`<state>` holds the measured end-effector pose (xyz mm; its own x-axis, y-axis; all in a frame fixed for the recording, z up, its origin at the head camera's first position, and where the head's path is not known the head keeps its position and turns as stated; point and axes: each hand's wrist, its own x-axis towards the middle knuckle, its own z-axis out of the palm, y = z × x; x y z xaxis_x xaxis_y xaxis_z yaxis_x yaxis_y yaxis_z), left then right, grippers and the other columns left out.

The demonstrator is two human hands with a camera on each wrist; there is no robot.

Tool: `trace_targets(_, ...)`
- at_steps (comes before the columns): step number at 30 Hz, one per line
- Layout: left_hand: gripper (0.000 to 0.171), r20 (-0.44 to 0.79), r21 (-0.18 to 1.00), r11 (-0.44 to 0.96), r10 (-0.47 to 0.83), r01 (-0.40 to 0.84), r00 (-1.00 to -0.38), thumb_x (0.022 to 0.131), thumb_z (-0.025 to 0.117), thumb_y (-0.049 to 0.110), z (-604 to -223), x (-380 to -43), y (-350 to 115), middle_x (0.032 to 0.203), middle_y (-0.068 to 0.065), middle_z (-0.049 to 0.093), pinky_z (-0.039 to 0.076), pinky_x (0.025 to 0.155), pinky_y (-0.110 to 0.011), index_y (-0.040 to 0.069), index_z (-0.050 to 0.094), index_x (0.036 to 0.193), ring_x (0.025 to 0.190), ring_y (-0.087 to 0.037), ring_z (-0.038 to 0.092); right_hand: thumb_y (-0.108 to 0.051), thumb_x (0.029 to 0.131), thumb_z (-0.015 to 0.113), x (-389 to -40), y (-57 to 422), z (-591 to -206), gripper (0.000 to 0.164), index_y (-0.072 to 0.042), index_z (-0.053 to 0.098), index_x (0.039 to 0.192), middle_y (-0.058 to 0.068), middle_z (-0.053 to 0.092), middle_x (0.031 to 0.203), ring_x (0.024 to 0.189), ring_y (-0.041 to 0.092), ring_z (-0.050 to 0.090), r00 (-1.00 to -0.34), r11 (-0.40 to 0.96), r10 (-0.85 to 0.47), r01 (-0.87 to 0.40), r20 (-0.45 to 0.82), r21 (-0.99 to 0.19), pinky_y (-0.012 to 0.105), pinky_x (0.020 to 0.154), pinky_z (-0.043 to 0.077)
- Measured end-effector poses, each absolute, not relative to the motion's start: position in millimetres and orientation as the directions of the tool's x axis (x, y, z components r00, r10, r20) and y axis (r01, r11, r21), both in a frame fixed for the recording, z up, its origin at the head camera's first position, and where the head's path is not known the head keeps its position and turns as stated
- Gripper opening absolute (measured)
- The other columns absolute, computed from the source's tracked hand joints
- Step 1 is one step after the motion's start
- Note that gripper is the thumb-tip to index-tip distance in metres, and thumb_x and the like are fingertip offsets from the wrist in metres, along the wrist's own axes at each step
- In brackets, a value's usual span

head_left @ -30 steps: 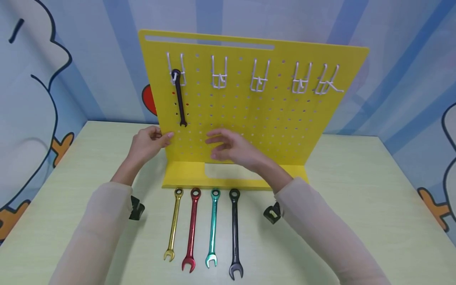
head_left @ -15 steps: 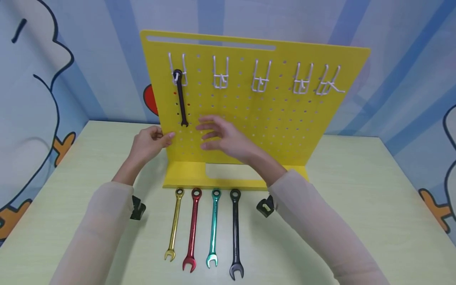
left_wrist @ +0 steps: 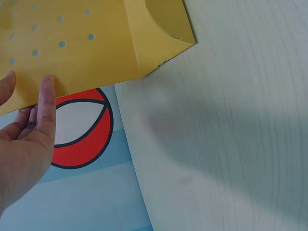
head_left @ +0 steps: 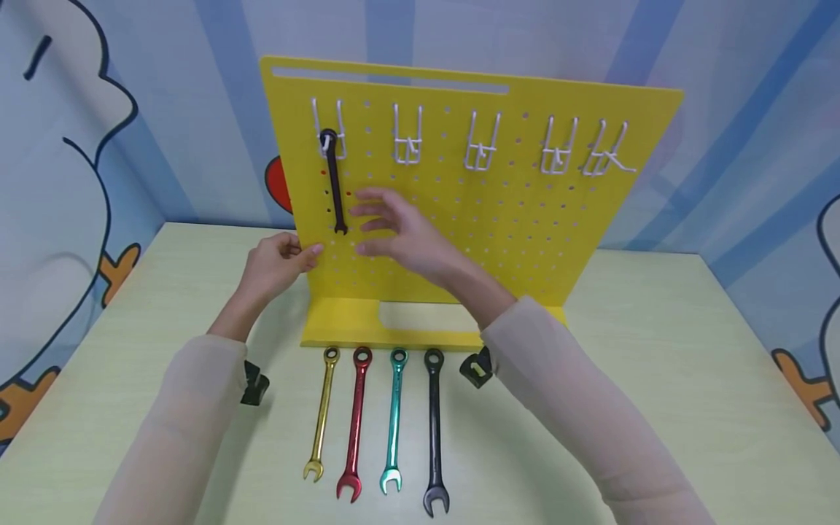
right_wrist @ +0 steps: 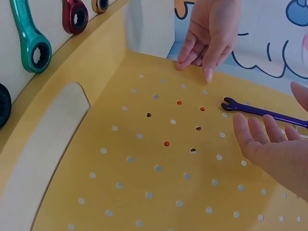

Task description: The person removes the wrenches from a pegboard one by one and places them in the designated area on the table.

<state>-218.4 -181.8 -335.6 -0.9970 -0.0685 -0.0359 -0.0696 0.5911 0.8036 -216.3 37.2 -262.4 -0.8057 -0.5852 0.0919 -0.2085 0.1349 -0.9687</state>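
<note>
A yellow pegboard [head_left: 420, 266] stands upright on its base. My left hand [head_left: 272, 266] grips its left edge; in the left wrist view this hand [left_wrist: 33, 144] has some fingers behind the edge. A dark combination wrench [head_left: 335, 186] hangs by its ring end from the leftmost white hook, and looks purplish in the right wrist view. Just right of its lower half is my right hand [head_left: 410, 233], fingers spread and loosely bent, holding nothing. Before the base lie a gold wrench [head_left: 322, 415], a red wrench [head_left: 356, 423], a teal wrench [head_left: 394, 419] and a black wrench [head_left: 434, 419].
More white wire hooks [head_left: 408, 150] run along the upper board with nothing hung on them; the rightmost hook [head_left: 600, 162] sits askew. The board's base [head_left: 344, 321] has a cut-out. A pale table [head_left: 650, 350] carries everything, and a printed wall [head_left: 722, 109] rises behind.
My right hand has moved up and to the left across the board, closer to the hanging wrench. My left hand keeps its place on the edge.
</note>
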Motion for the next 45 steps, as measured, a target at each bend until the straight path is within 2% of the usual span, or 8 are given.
trace_targets(14,0.054,-0.038,0.804,0.591,-0.061,-0.067,-0.997,0.087,0.055,0.048,-334,-217,-182,0.1,-0.018,0.062,0.043,0.077,-0.035,-0.002,0.054,0.108,0.095,-0.031,0.059,0.002,0.082,0.064,-223,31,-252,0.064,-0.01,0.033,0.137,0.004,0.045,0.133,0.119,0.019,0.043,-0.828,0.106,-0.547,-0.213,0.122,-0.971,0.027,0.093,0.04)
trace_targets(34,0.056,-0.047,0.812,0.579,-0.055,-0.07,-0.997,0.086,0.055,0.049,-334,-217,-183,0.102,-0.017,0.062,0.043,0.081,-0.037,-0.001,0.053,0.11,0.096,-0.031,0.059,0.0,0.082,0.065,-224,20,-248,0.065,-0.011,0.033,0.137,0.004,0.044,0.132,0.118,0.02,0.043,-0.85,0.105,-0.522,-0.153,0.077,-0.983,0.028,0.094,0.039)
trace_targets(45,0.057,-0.047,0.813,0.579,-0.052,-0.069,-0.998,0.086,0.054,0.05,-334,-217,-183,0.102,-0.017,0.061,0.043,0.081,-0.037,-0.001,0.053,0.111,0.096,-0.031,0.059,0.0,0.083,0.065,-223,16,-246,0.063,-0.01,0.034,0.137,0.005,0.045,0.131,0.118,0.02,0.043,-0.852,0.107,-0.516,-0.16,0.083,-0.981,0.028,0.094,0.039)
